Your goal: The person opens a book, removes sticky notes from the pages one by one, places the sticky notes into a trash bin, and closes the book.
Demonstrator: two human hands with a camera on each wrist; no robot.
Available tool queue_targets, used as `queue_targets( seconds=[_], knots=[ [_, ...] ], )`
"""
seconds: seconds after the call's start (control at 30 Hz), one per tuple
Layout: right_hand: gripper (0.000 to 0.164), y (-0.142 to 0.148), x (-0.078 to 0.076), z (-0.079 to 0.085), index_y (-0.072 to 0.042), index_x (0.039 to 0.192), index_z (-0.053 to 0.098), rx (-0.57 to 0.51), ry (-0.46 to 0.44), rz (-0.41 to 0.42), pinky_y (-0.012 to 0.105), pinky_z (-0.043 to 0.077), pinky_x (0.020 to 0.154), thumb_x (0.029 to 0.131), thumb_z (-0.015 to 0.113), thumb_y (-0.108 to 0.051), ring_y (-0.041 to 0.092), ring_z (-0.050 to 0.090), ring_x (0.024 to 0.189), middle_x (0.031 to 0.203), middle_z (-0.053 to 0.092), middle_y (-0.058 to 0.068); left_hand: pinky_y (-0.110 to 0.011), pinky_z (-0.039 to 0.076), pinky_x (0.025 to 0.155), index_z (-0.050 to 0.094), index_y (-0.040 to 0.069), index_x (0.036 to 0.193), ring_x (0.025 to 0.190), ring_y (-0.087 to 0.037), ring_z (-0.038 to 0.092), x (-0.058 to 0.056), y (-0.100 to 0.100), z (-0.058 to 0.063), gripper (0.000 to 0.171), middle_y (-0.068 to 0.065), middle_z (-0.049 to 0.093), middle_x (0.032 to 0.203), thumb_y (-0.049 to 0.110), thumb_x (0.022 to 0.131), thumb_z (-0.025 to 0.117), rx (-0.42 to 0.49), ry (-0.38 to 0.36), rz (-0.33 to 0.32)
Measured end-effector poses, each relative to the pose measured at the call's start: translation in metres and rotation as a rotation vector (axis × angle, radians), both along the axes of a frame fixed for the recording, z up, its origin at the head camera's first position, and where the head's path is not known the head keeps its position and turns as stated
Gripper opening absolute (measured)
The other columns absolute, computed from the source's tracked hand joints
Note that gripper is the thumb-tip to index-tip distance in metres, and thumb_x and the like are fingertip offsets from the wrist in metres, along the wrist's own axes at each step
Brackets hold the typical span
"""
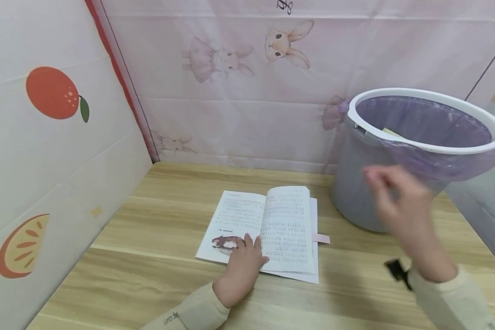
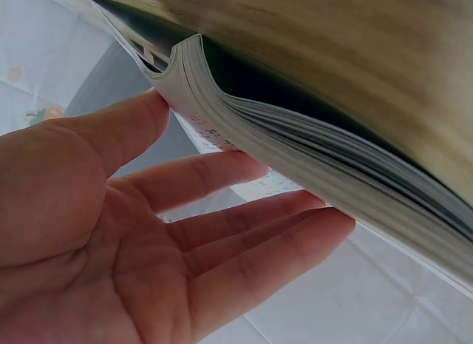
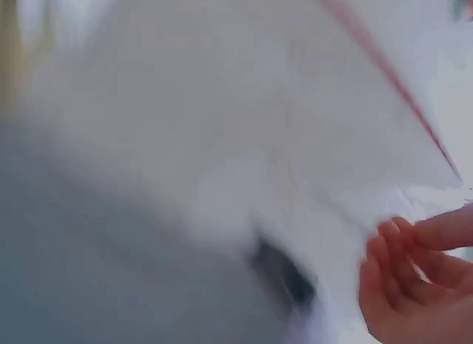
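Observation:
An open book (image 1: 286, 229) lies on the table, printed text on both pages and a brown animal picture low on the left page. My left hand (image 1: 246, 263) rests on its lower edge near the spine. In the left wrist view, that hand's fingers (image 2: 244, 277) are fairly straight and touch the pages, with the thumb at the spine side. My right hand (image 1: 406, 206), blurred, is raised in front of a grey bin (image 1: 354, 183). Its thumb and fingertips come together in the right wrist view, where the right hand (image 3: 421, 277) shows nothing visible between them.
The bin has a white rim (image 1: 426, 93) and a purple liner bag (image 1: 449, 165); something yellowish (image 1: 392, 133) shows inside. A pink tab (image 1: 321, 238) sticks out from the book's right side. Patterned cloth walls (image 1: 231, 119) stand behind and left of the wooden table (image 1: 148, 256).

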State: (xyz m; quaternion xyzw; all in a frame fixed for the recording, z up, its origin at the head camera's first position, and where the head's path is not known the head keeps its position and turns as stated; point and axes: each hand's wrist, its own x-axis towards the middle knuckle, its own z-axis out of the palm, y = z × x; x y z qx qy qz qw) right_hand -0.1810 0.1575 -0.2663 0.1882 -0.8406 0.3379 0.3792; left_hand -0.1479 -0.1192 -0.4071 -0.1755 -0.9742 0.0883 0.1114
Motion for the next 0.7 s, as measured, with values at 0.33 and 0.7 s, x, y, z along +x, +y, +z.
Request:
queue_targets(
  seconds=[0.33,0.7],
  knots=[
    [0.041,-0.035,-0.003,-0.113,0.027,0.128,0.037,-0.398,-1.119,0.341,0.042,0.049,0.094,0.099,0.044,-0.002,0.039,0.059,0.110,0.120,0.054,0.036,-0.034,0.057,0.063,0.066,0.006,0.121,0.099,-0.036,0.064,-0.001,0.000,0.005,0.054,-0.022,0.064,0.113,0.048,0.086,0.063,0.006,-0.054,0.023],
    [0.045,-0.041,-0.015,-0.134,0.026,0.129,0.036,-0.515,-1.169,0.237,0.040,0.050,0.093,0.097,0.049,-0.002,0.033,0.062,0.107,0.124,0.050,0.038,-0.034,0.056,0.064,0.067,0.005,0.120,0.099,-0.035,0.064,-0.001,0.002,0.003,0.054,-0.022,0.064,0.113,0.047,0.086,0.063,0.020,-0.066,0.020]
  ],
)
